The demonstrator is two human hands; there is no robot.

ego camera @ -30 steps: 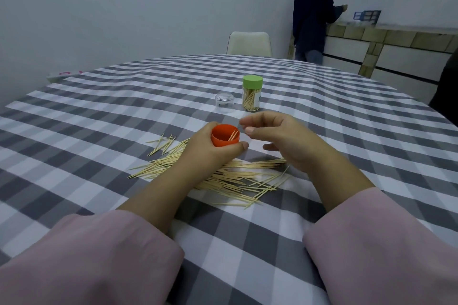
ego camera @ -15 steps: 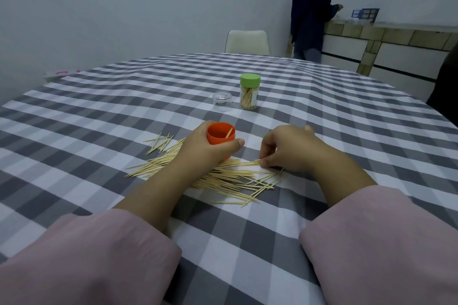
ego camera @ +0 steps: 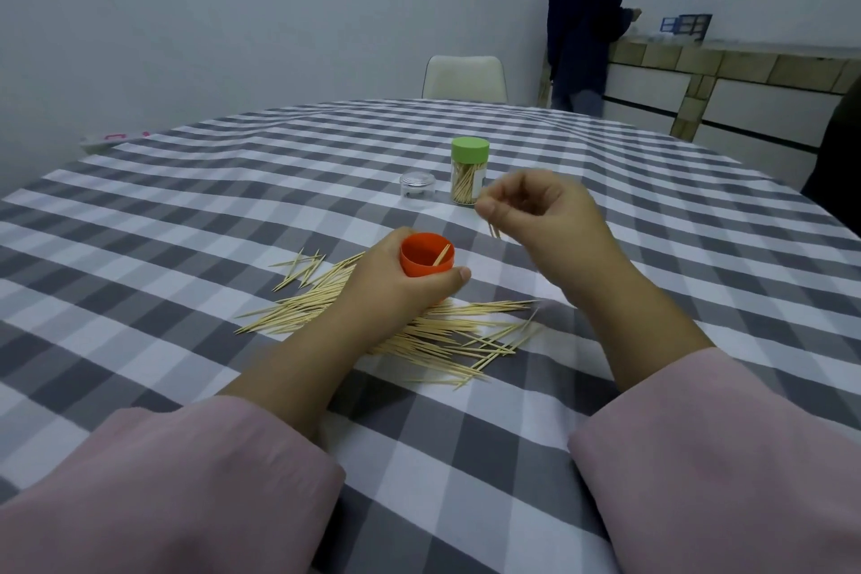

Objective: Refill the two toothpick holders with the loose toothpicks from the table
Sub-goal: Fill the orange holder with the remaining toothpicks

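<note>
My left hand [ego camera: 396,289] grips an orange toothpick holder [ego camera: 426,254], open at the top, with one toothpick leaning inside. My right hand [ego camera: 543,212] is raised to the right of it, fingers curled, pinching a few toothpicks [ego camera: 494,229] that hang below the fingertips. A pile of loose toothpicks [ego camera: 419,331] lies on the checked tablecloth under and around my left wrist. Further back stands a clear holder with a green lid [ego camera: 469,170], filled with toothpicks.
A small clear plastic cap [ego camera: 418,185] sits left of the green-lidded holder. The round table [ego camera: 186,210] has a grey-white checked cloth. A white chair [ego camera: 463,77] stands at the far side. A person in dark clothes [ego camera: 582,23] stands by a counter at the back right.
My right hand has lifted from the pile with a few toothpicks and risen up and back, to the right of the orange holder. My left hand keeps holding the holder in place.
</note>
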